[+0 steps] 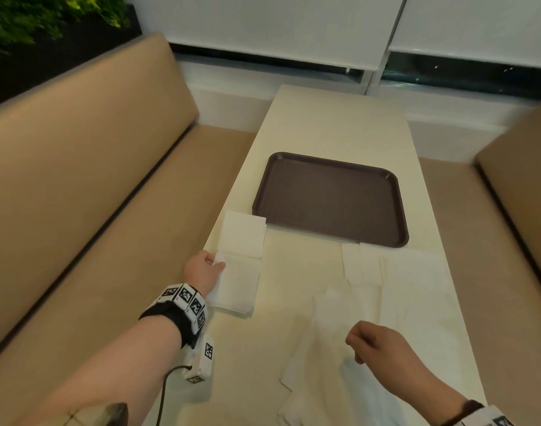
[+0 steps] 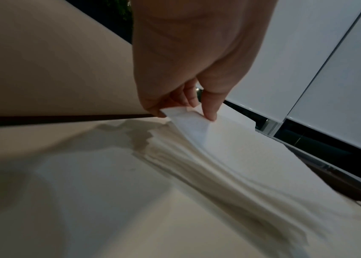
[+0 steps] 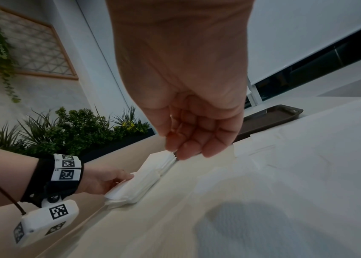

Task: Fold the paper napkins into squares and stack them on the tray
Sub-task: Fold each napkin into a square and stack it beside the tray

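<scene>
A stack of white paper napkins (image 1: 241, 241) (image 2: 230, 157) (image 3: 144, 178) lies at the table's left edge, just in front of the brown tray (image 1: 330, 198) (image 3: 272, 115), which holds nothing. My left hand (image 1: 215, 261) (image 2: 186, 113) (image 3: 117, 179) pinches the left edge of the top napkin between thumb and fingers and lifts it a little. Several unfolded napkins (image 1: 410, 287) (image 3: 307, 157) are spread flat over the near right of the table. My right hand (image 1: 353, 345) (image 3: 181, 144) hovers above them, fingers loosely curled, holding nothing.
The cream table (image 1: 330, 124) is narrow, with tan bench seats to the left (image 1: 78, 179) and right (image 1: 524, 195). White window blinds (image 1: 278, 23) close the far end. A planter with greenery (image 3: 75, 127) stands behind the left bench.
</scene>
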{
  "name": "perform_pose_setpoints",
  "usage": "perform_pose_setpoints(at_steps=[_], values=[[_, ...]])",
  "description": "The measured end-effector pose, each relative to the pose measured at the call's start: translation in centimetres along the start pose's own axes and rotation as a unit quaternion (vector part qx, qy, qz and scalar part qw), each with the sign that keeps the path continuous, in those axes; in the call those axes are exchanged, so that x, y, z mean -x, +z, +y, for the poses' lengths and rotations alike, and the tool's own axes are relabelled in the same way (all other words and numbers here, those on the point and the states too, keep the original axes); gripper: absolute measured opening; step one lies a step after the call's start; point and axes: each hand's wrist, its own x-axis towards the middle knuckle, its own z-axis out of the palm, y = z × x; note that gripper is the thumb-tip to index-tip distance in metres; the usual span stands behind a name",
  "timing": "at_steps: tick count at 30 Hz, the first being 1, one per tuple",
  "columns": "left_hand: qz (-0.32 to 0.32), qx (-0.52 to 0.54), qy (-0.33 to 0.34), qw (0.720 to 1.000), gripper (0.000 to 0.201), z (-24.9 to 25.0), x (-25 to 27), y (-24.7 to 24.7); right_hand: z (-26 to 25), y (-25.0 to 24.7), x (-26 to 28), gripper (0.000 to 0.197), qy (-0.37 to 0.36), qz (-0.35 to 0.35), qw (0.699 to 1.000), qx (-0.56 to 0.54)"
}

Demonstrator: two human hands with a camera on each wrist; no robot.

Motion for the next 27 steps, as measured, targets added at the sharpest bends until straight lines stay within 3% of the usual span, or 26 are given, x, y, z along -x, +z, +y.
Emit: perform_pose_setpoints(at_steps=[7, 14, 19, 23, 27], values=[[0.014, 0.038, -0.031, 0.999, 0.038, 0.9, 0.7, -0.5, 2.2, 0.4, -1.7, 0.021, 0.018, 0.018, 0.995, 0.102], [-0.005, 0.038, -0.043, 0.998, 0.045, 0.9, 1.3, -0.2, 3.0, 0.8, -1.5, 0.019, 0.011, 0.027, 0.993, 0.117], [0.009, 0.04, -0.038, 0.998, 0.051, 0.7, 1.2, -0.7, 4.3, 0.2, -1.7, 0.005, 0.026, 0.056, 0.984, 0.165], [0.075, -0.004, 0.011, 0.997, 0.053, 1.8, 2.1, -2.0, 5.9, 0.1, -2.9, 0.039, 0.081, 0.053, 0.974, 0.206], [0.092, -0.02, 0.125, 0.988, 0.042, 5.4, 5.9, -3.2, 6.1, 1.7, -3.3, 0.059, 0.119, 0.024, 0.967, 0.222]])
